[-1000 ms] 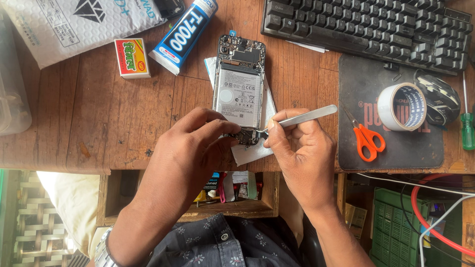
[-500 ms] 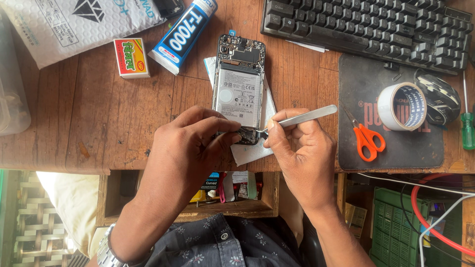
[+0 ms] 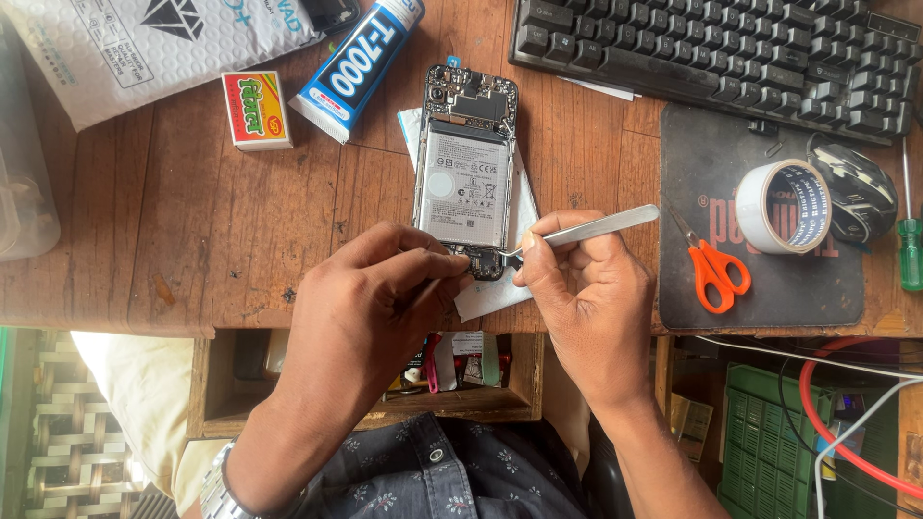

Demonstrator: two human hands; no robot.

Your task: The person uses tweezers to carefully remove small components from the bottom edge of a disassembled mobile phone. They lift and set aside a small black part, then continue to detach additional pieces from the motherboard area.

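Phone: an opened smartphone (image 3: 465, 168) with its back cover off is lying face down on a white sheet on the wooden bench (image 3: 173, 250), battery and circuit board showing.
Left hand: the left hand (image 3: 370, 303) is pressing its fingertips together on the phone's lower edge, steadying it.
Right hand: the right hand (image 3: 586, 288) is pinching metal tweezers (image 3: 577, 233), tips touching the small board at the phone's bottom end.
Step in hand: it is looking like fine work on a connector or small part at the lower board (the part itself is too small to make out).
Next move: judging from the grip, it is calling for a light, steady lift or nudge with the tips while the phone is being held flat.
Nearby: a glue tube (image 3: 358, 60), a matchbox (image 3: 256, 111), orange scissors (image 3: 710, 269) and a tape roll (image 3: 784, 206) are lying well apart from the work.
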